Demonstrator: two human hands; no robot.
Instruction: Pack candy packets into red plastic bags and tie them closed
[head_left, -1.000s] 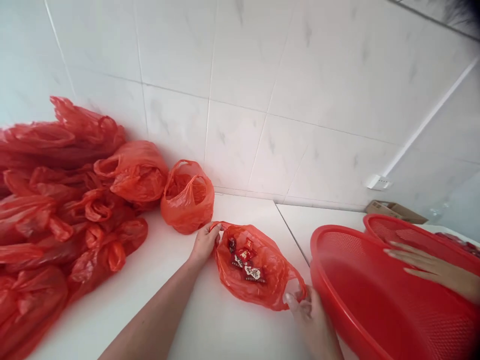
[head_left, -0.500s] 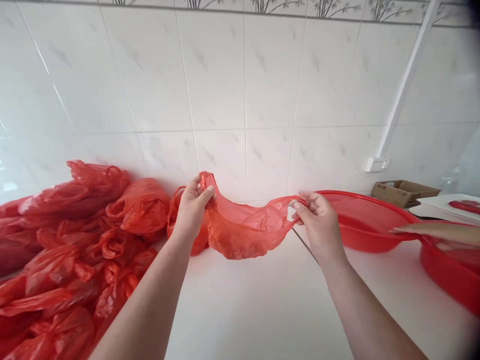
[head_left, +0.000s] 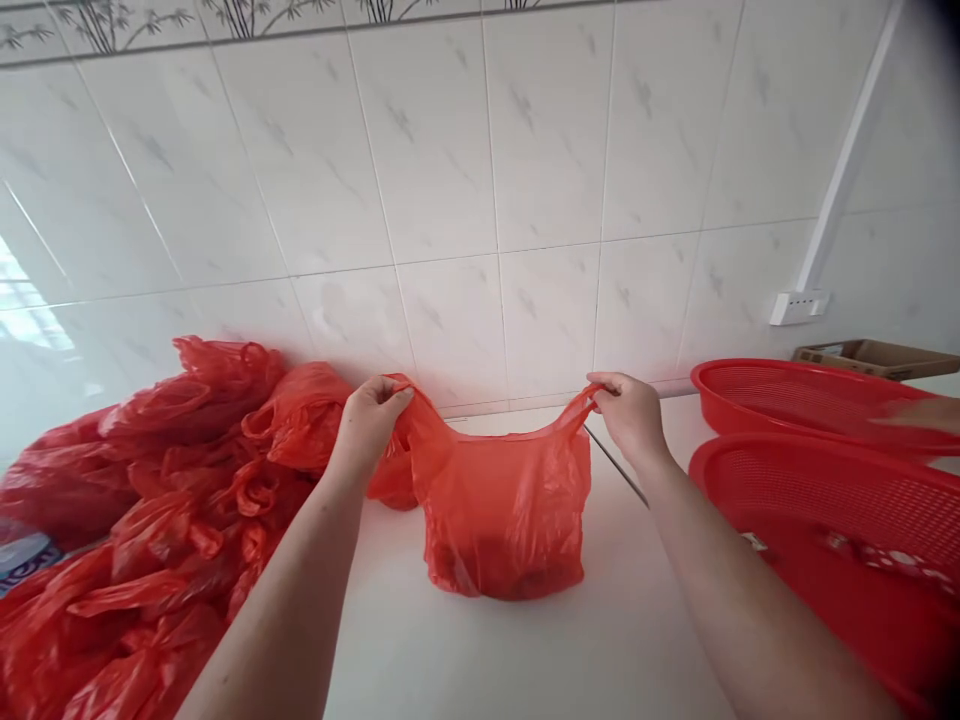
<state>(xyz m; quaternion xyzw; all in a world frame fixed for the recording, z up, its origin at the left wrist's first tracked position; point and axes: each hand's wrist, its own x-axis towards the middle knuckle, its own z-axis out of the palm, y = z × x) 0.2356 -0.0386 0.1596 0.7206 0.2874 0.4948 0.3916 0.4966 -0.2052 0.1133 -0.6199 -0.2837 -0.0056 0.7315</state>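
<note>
A red plastic bag [head_left: 510,510] hangs stretched between my two hands, its handles pulled apart to the sides. My left hand [head_left: 371,405] pinches one handle, and my right hand [head_left: 630,408] pinches the other. Darker shapes show through the plastic along the bag's bottom, but I cannot make out what they are. Just behind my left hand, another red plastic bag [head_left: 394,475] sits on the white table [head_left: 465,660], partly covered by the hand and the held bag.
A large pile of red plastic bags [head_left: 172,530] covers the left side. At right stand a red basket [head_left: 720,455] with small items in it and another red basket [head_left: 757,372] behind. Another person's hand [head_left: 926,415] reaches in there. A cardboard box [head_left: 877,357] lies beyond.
The held bag has dropped from a sagging, nearly sideways shape to hanging downward with its front spread out. My view has shifted right. The nearer basket now shows more of its inside.
</note>
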